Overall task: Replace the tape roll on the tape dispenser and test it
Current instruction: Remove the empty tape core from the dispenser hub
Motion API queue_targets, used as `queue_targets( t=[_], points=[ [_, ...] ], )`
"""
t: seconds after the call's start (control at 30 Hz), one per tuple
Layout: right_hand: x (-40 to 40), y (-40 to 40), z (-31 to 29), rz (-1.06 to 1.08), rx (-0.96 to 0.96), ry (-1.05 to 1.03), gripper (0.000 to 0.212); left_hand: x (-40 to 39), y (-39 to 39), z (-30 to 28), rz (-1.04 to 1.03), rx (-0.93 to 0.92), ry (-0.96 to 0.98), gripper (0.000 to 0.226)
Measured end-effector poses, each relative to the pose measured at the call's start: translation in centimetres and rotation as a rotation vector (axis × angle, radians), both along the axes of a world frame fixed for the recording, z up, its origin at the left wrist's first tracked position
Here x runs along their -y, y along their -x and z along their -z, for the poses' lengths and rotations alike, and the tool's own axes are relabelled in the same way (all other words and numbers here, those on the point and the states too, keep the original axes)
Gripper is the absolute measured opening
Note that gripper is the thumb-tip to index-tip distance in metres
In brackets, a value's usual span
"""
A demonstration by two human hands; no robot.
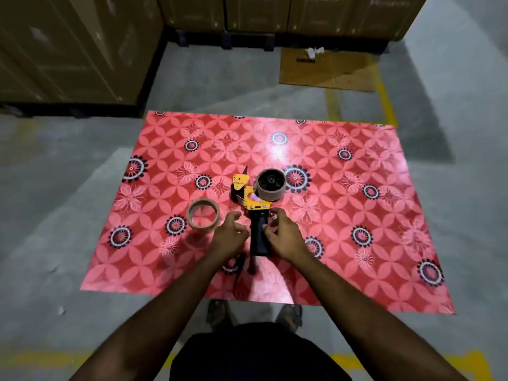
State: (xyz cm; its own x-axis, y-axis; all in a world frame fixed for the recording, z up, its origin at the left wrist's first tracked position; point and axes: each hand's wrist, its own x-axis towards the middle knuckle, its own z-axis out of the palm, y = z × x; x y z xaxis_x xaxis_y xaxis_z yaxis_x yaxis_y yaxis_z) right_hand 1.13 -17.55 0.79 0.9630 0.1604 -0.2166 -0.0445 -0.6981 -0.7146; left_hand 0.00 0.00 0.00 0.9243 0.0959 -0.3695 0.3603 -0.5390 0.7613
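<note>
A yellow and black tape dispenser (251,200) lies on a red flowered mat (343,215), its black handle pointing toward me. A brown tape roll (271,185) sits on its black hub. A second brown ring, a thin tape roll or bare core (203,217), lies flat on the mat to the left. My right hand (283,235) touches the right side of the handle with curled fingers. My left hand (230,234) hovers just left of the handle, fingers apart, holding nothing.
The mat lies on a grey concrete floor (68,215) with yellow lines. Stacked cardboard boxes (68,45) on dark pallets stand at the left and back. A flat cardboard sheet (327,70) lies beyond the mat. My feet (253,314) are at the mat's near edge.
</note>
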Motion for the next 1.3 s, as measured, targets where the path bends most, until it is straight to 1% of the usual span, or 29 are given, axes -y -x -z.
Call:
queue_targets(
  t=[0.1, 0.27, 0.37, 0.4, 0.47, 0.5, 0.57, 0.63, 0.73, 0.77, 0.87, 0.97, 1.03, 1.1, 1.2, 1.3],
  points=[
    [-0.6, -0.6, 0.4, 0.056, 0.014, -0.054, 0.055, 0.0, -0.9, -0.1, -0.021, 0.039, 0.111, 0.068],
    [-1.6, -0.7, 0.0, 0.078, -0.082, -0.136, 0.058, 0.2, -1.0, 0.0, -0.03, -0.007, 0.281, 0.08],
    [-1.4, -1.0, -0.6, 0.088, -0.1, -0.188, 0.064, 0.4, -0.7, -0.2, -0.032, -0.03, 0.289, 0.076],
    [-1.3, -0.9, -0.8, 0.085, -0.097, -0.193, 0.065, 0.5, -0.6, -0.4, -0.054, -0.03, 0.304, 0.074],
    [-0.8, -0.3, -0.8, 0.082, -0.075, -0.194, 0.06, 0.5, -0.7, -0.5, -0.158, -0.032, 0.384, 0.073],
    [-0.5, 0.1, -0.6, 0.08, -0.065, -0.199, 0.057, 0.5, -0.9, -0.4, -0.225, -0.034, 0.435, 0.067],
    [0.5, 1.3, -0.1, 0.065, -0.056, -0.224, 0.053, 0.5, -0.9, -1.5, -0.338, -0.008, 0.511, 0.046],
    [1.4, 2.4, 0.4, 0.054, -0.043, -0.253, 0.052, 0.3, -0.7, -2.1, -0.384, 0.024, 0.557, 0.039],
    [2.0, 3.6, 0.6, 0.083, -0.072, -0.341, 0.049, 0.2, -0.2, -2.8, -0.377, 0.002, 0.576, 0.054],
    [2.1, 3.7, 0.5, 0.087, -0.095, -0.366, 0.048, 0.2, -0.1, -2.9, -0.365, -0.012, 0.576, 0.053],
    [2.7, 3.8, 0.4, 0.075, -0.168, -0.422, 0.049, 0.4, 0.2, -3.1, -0.323, -0.014, 0.602, 0.036],
    [3.6, 3.8, 0.2, 0.077, -0.249, -0.516, 0.047, 0.0, 0.2, -3.0, -0.329, -0.023, 0.655, 0.039],
    [4.0, 3.7, 0.1, 0.068, -0.283, -0.547, 0.047, -0.3, 0.1, -3.5, -0.329, -0.069, 0.712, 0.039],
    [4.0, 3.4, -0.2, 0.053, -0.281, -0.59, 0.053, -0.4, -0.1, -3.9, -0.349, -0.1, 0.802, 0.039],
    [3.7, 3.2, -0.5, 0.064, -0.299, -0.677, 0.066, -1.0, -0.6, -3.9, -0.408, -0.051, 0.834, 0.047],
    [3.1, 2.8, -1.5, 0.089, -0.374, -0.721, 0.067, -1.1, -1.1, -4.6, -0.422, -0.013, 0.848, 0.052]
  ],
)
